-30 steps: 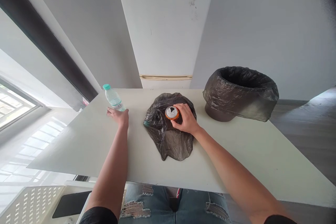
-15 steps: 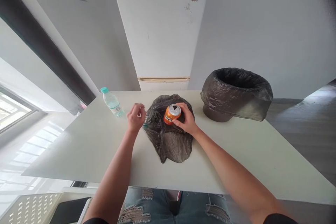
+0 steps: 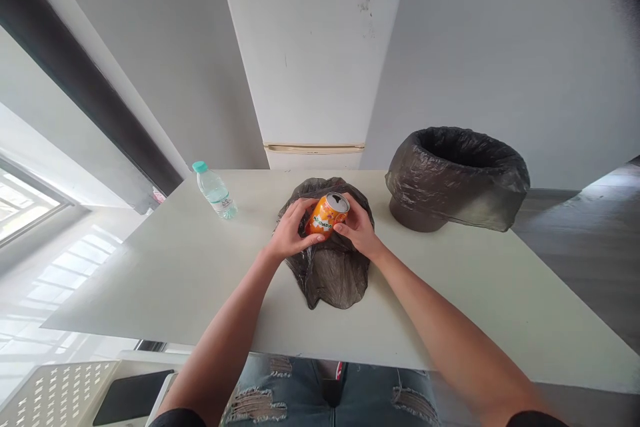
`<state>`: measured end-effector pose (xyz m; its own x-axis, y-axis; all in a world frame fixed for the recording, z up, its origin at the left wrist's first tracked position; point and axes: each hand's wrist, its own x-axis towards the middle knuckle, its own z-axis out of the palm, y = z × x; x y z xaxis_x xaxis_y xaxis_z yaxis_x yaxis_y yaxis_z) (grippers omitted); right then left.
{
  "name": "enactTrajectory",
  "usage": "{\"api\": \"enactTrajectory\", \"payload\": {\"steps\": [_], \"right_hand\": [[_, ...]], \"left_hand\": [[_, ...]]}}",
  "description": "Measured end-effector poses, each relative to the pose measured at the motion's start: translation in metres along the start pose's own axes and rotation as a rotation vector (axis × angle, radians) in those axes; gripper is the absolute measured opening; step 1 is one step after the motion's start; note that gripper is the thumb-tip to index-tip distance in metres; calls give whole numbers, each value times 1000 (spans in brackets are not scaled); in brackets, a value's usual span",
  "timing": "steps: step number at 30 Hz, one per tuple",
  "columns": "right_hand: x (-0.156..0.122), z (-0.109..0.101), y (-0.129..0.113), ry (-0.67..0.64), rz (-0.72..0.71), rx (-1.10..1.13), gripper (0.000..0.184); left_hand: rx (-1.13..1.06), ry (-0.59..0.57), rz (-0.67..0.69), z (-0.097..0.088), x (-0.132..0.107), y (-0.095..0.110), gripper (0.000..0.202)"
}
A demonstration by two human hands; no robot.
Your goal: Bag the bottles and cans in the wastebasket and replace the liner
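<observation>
An orange soda can [image 3: 327,213] with a silver opened top is tilted above a crumpled black plastic bag [image 3: 327,267] lying on the white table [image 3: 450,287]. My left hand [image 3: 290,235] grips the can from the left with fingers wrapped round it. My right hand [image 3: 357,230] holds it from the right. Both hands rest just over the bag's upper part.
A clear water bottle [image 3: 214,189] with a teal cap stands at the table's far left. A bin lined with a black bag [image 3: 457,177] sits at the far right. A white fridge [image 3: 310,53] stands behind the table.
My left hand has left the water bottle and crossed right to grip the can. My right hand has tilted the can up off the bag.
</observation>
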<state>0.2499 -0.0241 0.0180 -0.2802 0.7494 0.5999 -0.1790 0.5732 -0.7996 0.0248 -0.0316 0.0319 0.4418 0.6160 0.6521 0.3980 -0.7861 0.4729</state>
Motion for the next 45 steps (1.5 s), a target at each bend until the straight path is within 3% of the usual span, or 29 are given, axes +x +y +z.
{"api": "enactTrajectory", "payload": {"steps": [5,7,10,14,18,21,24,29,37,45], "right_hand": [[0,0,5,-10,4,-58,57],[0,0,7,-10,2,-41,65],[0,0,8,29,6,-42,63],[-2,-3,5,117,-63,-239,16],[-6,-3,5,177,-216,-557,26],[-8,0,10,41,-254,-745,28],[-9,4,16,-137,-204,-919,29],[-8,4,24,-183,-133,-921,21],[-8,-1,29,-180,-76,-931,19],[-7,-1,29,-232,-65,-940,18]], "left_hand": [[193,21,59,2,-1,-3,75],[227,91,55,2,-3,-4,71],[246,371,-47,-3,-4,-8,63],[275,794,-337,-13,-2,-15,56],[201,970,-624,-22,0,-28,63],[274,961,-809,-25,-2,-39,63],[415,855,-975,-27,-5,-46,59],[511,679,-1172,-29,-9,-52,57],[473,585,-1264,-29,-12,-56,58],[481,588,-1265,-30,-13,-58,73]]}}
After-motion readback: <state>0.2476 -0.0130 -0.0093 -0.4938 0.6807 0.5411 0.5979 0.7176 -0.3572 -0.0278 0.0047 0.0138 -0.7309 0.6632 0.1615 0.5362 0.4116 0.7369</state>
